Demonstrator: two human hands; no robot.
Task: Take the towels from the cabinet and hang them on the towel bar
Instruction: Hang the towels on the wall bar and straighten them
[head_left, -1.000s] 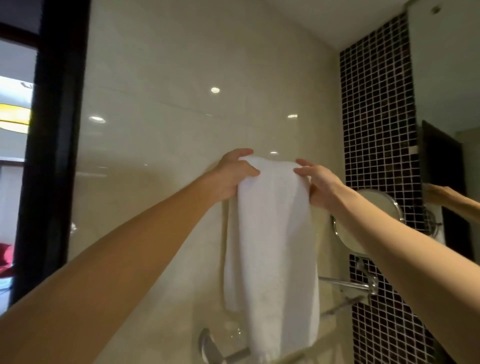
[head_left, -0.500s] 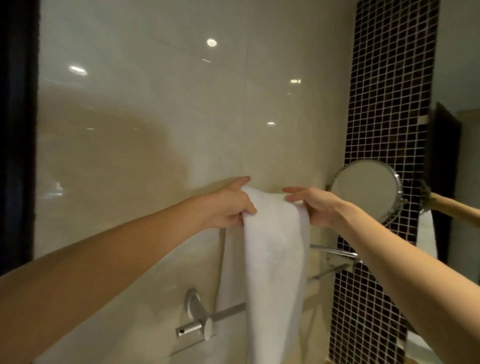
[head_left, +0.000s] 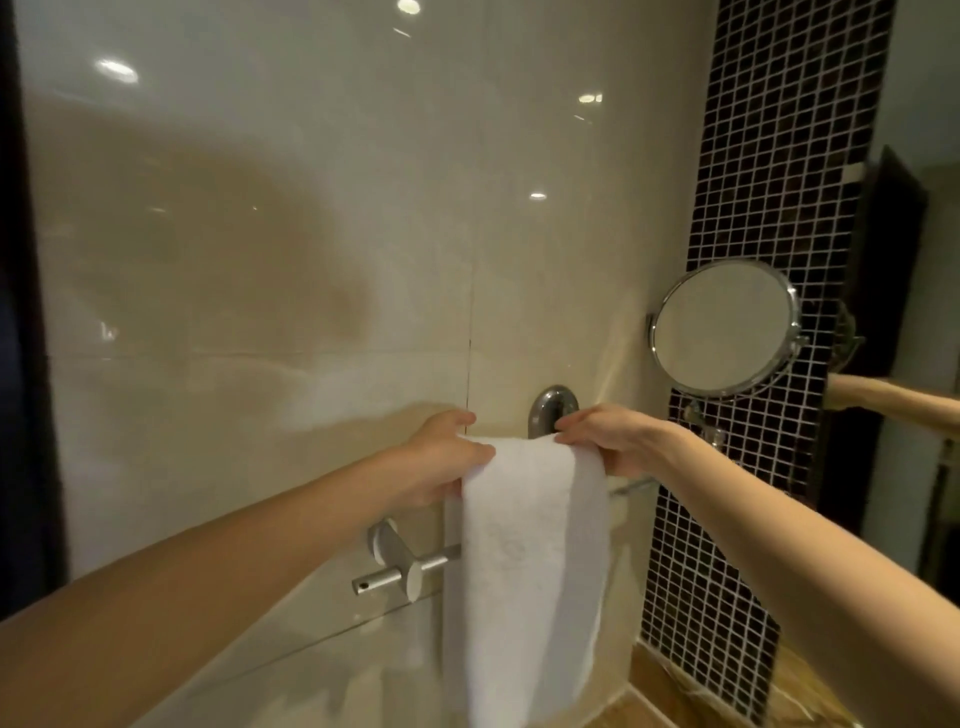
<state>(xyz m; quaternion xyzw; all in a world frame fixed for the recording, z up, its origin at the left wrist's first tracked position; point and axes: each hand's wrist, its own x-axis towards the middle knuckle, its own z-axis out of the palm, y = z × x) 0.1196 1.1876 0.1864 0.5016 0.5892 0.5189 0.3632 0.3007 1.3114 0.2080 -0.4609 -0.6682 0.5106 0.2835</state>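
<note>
Lowered since a second ago, along with both hands, toward the towel bar (head_left: 410, 571): white towel (head_left: 530, 561), doubled over and pinched at its top fold. Left hand (head_left: 447, 457) curled round the left corner, right hand (head_left: 608, 439) round the right. Hangs in front of the bar, fold held above it; cannot tell whether the back layer passes behind. Likely to slide off to the floor if released before draping, or with uneven lengths. Could also bunch against the wall mount (head_left: 553, 410).

Txt check: nothing legible.
Faint embossed mark on white towel (head_left: 511, 545), approx mid-cloth, too soft/blurred to read as letters or nos.
</note>
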